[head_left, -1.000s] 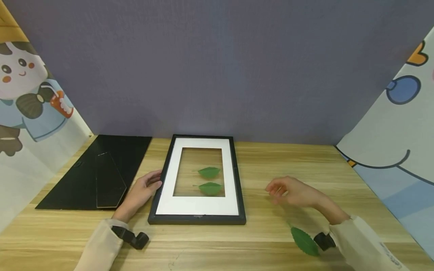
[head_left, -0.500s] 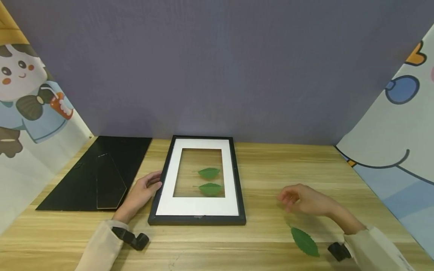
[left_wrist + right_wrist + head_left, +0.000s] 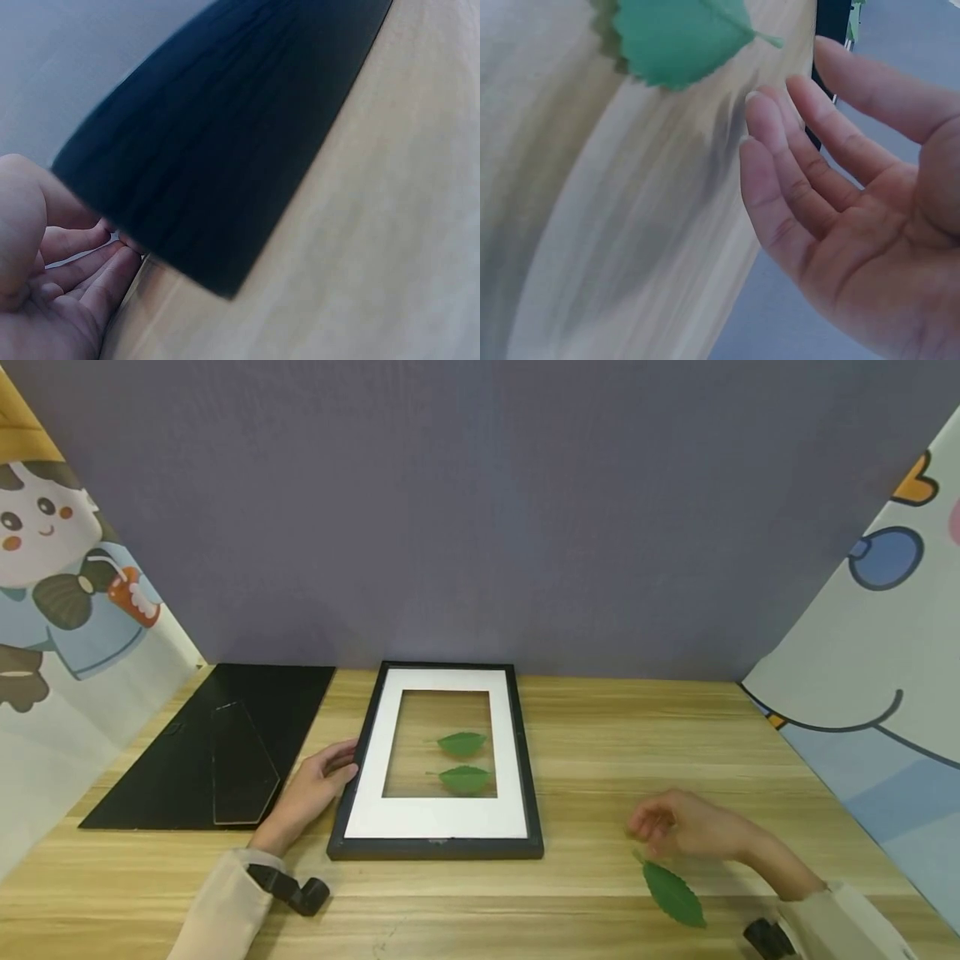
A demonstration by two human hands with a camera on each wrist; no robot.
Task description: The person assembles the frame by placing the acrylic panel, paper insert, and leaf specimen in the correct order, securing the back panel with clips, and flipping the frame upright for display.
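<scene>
A black picture frame [image 3: 435, 849] with a white mat lies at the table's middle. Two green leaves [image 3: 462, 780] show in its opening, one above the other, stems to the left. My left hand [image 3: 311, 789] holds the frame's left edge; in the left wrist view its fingers [image 3: 112, 274] meet the dark edge. A third serrated leaf [image 3: 673, 894] lies on the wood at the right front. My right hand [image 3: 693, 827] hovers just beyond that leaf's stem, fingers loosely bent, holding nothing. The right wrist view shows the leaf apart from the fingertips [image 3: 761, 169].
The black backing board [image 3: 187, 760] with a folded stand lies left of the frame, near my left wrist. A grey partition [image 3: 480, 527] closes off the table's back edge. Printed cartoon panels [image 3: 847, 643] flank both sides. Bare wood [image 3: 600, 718] lies right of the frame.
My right hand has moved right and toward me, coming nearer to the loose leaf's stem. My left hand, the frame and the leaves have stayed in place.
</scene>
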